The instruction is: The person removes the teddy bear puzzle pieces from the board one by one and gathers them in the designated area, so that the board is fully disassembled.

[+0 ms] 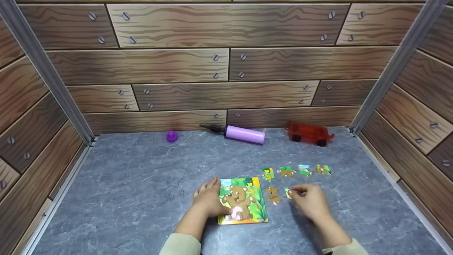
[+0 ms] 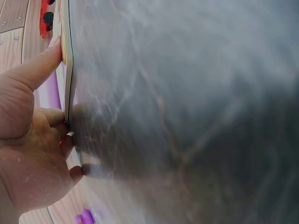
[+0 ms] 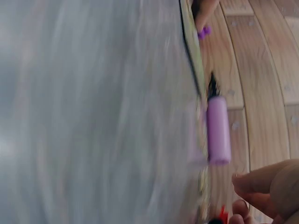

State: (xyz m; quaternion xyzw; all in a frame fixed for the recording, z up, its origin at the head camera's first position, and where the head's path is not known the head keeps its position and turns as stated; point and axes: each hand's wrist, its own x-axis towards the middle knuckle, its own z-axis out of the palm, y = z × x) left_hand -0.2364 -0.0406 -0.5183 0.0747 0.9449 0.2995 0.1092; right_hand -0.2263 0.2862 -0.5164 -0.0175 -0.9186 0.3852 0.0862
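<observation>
A puzzle board (image 1: pixel 244 203) with a brown bear picture lies flat on the grey table. My left hand (image 1: pixel 209 199) rests along its left side. The left wrist view shows the left thumb (image 2: pixel 44 65) straight on the board's face, the other fingers at its edge and on the tabletop. To the right, my right hand (image 1: pixel 313 202) has bent fingers close to a small puzzle piece (image 1: pixel 287 193), which they partly cover. In the right wrist view a gap shows between thumb and fingers (image 3: pixel 252 179), with no piece visible there. A brown puzzle piece (image 1: pixel 272 194) lies between board and right hand.
Several loose puzzle pieces (image 1: pixel 286 171) form a row beyond the right hand. Along the back wall lie a purple knob-like toy (image 1: pixel 172 136), a lilac balloon pump (image 1: pixel 245 134) and a red toy wagon (image 1: pixel 308 133). Wood-patterned walls (image 1: pixel 226 67) enclose the table on three sides.
</observation>
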